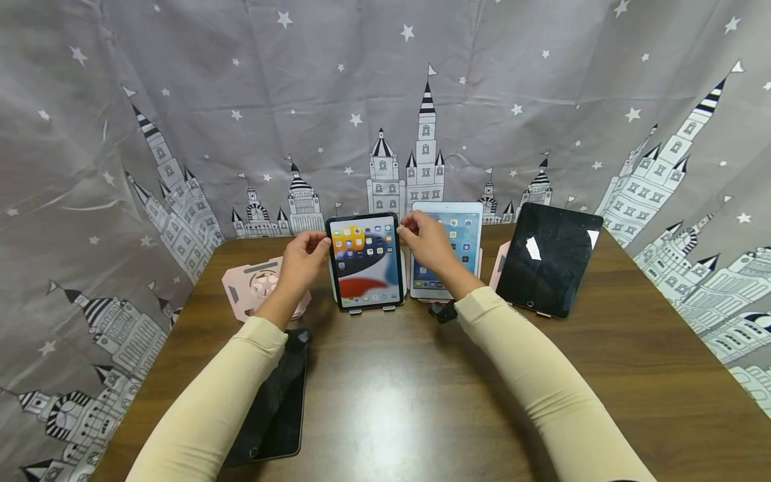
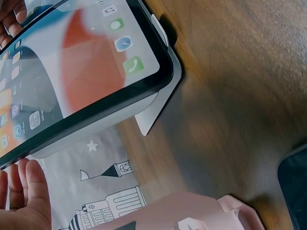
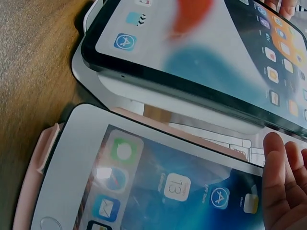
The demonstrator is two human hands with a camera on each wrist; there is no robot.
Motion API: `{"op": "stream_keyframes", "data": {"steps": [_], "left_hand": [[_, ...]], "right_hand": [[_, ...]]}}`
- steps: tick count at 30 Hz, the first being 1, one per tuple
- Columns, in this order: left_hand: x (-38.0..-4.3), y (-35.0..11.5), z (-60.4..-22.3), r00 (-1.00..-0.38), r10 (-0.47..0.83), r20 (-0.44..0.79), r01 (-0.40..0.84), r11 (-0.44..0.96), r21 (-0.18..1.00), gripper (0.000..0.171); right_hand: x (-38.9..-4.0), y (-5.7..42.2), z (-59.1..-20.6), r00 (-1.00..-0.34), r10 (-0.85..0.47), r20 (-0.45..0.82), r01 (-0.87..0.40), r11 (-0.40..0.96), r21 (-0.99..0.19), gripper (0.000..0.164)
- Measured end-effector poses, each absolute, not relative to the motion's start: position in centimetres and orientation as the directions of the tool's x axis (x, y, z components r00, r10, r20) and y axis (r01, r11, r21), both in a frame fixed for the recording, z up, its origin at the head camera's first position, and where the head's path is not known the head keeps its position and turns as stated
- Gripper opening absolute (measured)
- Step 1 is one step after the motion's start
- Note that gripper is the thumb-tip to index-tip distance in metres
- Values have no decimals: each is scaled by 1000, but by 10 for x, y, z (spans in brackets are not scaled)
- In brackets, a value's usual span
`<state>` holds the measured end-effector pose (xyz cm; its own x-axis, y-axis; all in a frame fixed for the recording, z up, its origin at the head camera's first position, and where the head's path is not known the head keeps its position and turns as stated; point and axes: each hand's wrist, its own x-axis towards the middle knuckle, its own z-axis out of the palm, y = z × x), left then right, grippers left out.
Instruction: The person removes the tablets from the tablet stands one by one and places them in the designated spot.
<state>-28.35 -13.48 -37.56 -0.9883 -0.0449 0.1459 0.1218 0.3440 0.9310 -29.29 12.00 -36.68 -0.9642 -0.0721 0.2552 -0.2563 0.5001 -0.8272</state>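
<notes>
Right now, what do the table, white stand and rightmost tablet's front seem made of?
Table: apparently wood or wood-look laminate, satin; brown grain, soft glare.
White stand: perhaps metal or plastic, matte; smooth, softly shaded.
Rightmost tablet's front: likely glass, glossy; sharp white reflections.

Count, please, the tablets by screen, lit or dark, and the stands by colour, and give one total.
Lit tablets: 2
Dark tablets: 2
Pink stands: 3
White stands: 1
Total: 8
</notes>
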Motion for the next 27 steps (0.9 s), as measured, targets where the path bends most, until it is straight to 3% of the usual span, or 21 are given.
{"op": "stream_keyframes", "data": {"steps": [27], "left_hand": [[-283,-127,-376,-987,-101,125,80,370,926,24]], "right_hand": [[-292,112,-371,-949,-46,311,-291,505,-813,10]]}}
